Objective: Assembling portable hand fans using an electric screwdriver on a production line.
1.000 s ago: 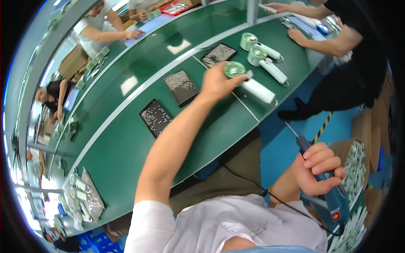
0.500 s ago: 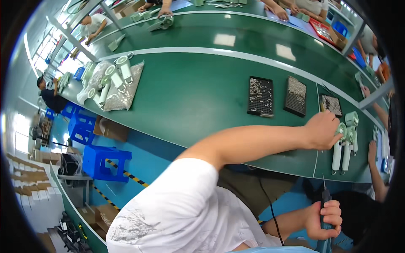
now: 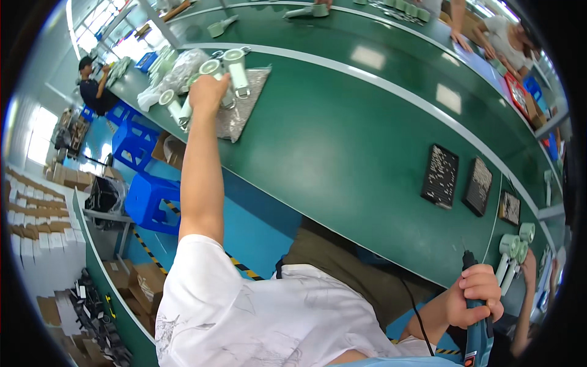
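Note:
At the far left of the bench, my left hand (image 3: 208, 93) is closed over one of several pale green and white round-headed parts with long handles; the hand hides much of it. Beside it lies a similar part (image 3: 236, 73), its round end upward. They rest on a clear bag (image 3: 241, 113) of small pieces. At the lower right, my right hand (image 3: 476, 298) is wrapped round an electric screwdriver (image 3: 479, 342), its thin bit pointing up. More round-headed parts (image 3: 509, 246) lie at the bench's right end, near another person's hand (image 3: 529, 267).
Black trays of small metal pieces, one tray (image 3: 440, 176) among them, sit on the right of the green bench (image 3: 330, 147). Blue stools (image 3: 150, 202) stand on the floor at left. A metal rail (image 3: 342, 76) runs along the bench's far side; people work beyond it.
My left hand has swung from the parts at the right end to the pile at far left. The view has turned; my right hand still holds the screwdriver.

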Demonstrator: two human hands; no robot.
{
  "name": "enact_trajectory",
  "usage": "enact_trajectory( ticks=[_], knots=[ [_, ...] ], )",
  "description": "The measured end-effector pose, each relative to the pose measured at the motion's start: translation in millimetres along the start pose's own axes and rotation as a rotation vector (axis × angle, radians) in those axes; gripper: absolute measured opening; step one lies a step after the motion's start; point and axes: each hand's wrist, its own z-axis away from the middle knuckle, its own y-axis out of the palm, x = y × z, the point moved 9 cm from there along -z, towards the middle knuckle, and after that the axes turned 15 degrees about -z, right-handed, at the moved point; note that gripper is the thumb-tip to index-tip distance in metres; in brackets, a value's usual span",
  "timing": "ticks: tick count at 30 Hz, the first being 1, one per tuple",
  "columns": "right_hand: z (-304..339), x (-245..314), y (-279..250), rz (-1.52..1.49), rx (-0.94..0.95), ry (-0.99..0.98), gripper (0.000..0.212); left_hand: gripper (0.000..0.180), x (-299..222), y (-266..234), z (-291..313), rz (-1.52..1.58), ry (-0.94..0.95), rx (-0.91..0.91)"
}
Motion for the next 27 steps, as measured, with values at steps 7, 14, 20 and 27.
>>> enact_trajectory(
  ticks=[7,14,20,27],
  knots=[
    [-22,-46,80,-0.032,0.204,0.086,0.031,0.064,35,34,-29,0.197,-0.041,0.175],
    [-20,-59,92,-0.159,0.274,0.182,0.026,0.067,59,4,11,1.098,-0.102,0.050],
    [2,-115,127,-0.262,0.239,0.720,0.018,0.066,-89,-49,138,2.310,0.408,0.545],
    [48,-163,157,-0.135,-0.059,1.222,0.014,0.067,-199,-66,270,2.565,0.551,1.012]
  ],
)
